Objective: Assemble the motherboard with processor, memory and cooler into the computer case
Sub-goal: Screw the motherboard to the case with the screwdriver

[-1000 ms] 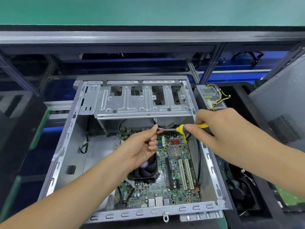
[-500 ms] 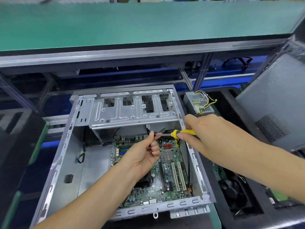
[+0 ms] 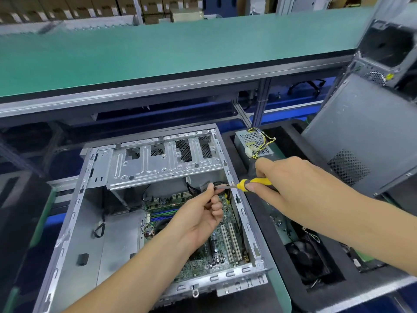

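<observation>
My right hand (image 3: 291, 184) grips the screwdriver (image 3: 250, 184); my left hand (image 3: 200, 216) pinches its tip, hiding whatever sits there above the motherboard (image 3: 223, 240).

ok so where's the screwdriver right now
In the head view, the screwdriver is right of centre, held level above the right wall of the computer case. The right hand grips its yellow handle and the left hand pinches its tip.

A single wide-angle view from the wearer's head looks forward and steeply down, close over the open computer case (image 3: 74, 222), which fills the lower centre. Both forearms enter from 5 and 7 o'clock. A green shelf (image 3: 158, 50) spans 12 o'clock, its lines bowed by the lens.
</observation>
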A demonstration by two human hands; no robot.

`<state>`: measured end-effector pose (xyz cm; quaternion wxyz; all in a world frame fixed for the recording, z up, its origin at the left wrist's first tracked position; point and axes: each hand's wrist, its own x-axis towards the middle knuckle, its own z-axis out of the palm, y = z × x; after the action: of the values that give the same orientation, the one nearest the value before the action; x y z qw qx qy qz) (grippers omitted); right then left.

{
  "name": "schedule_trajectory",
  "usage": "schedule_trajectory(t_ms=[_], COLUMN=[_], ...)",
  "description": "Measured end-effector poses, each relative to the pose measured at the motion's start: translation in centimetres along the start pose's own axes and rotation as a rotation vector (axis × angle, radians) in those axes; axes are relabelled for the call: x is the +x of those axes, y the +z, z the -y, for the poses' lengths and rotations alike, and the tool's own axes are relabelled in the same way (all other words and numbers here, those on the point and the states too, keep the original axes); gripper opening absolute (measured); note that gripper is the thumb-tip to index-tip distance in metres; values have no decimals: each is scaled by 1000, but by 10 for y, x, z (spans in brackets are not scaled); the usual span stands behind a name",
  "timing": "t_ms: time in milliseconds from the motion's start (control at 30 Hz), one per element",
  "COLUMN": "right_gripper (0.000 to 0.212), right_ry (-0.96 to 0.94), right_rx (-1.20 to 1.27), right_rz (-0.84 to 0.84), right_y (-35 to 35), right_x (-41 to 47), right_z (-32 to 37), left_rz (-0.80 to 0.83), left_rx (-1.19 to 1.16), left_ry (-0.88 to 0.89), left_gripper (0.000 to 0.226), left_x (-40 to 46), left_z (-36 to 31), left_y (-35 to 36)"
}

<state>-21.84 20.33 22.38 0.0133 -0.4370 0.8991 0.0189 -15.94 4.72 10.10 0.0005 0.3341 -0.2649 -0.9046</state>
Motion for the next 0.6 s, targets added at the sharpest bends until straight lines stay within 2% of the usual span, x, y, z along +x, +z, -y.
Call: schedule_trajectory(t_ms=[267, 367, 500, 600], right_gripper=[37, 39, 38, 32], right_ry=[36, 40, -22, -121], right_rx=[76, 80, 63, 54], right_rz=[-73, -92, -107, -92], right_y=[-2, -3, -6, -8], right_x=[-10, -11, -6, 8], right_z=[-17, -22, -26, -20], left_rz=[121, 112, 40, 10], left_rx=[40, 102, 319, 627], left_ry=[-51, -84, -8, 126], left_gripper=[46, 53, 48, 45], left_x=[4, 7, 13, 20], left_z=[6, 3, -19, -41], left_y=[4, -5, -25, -31])
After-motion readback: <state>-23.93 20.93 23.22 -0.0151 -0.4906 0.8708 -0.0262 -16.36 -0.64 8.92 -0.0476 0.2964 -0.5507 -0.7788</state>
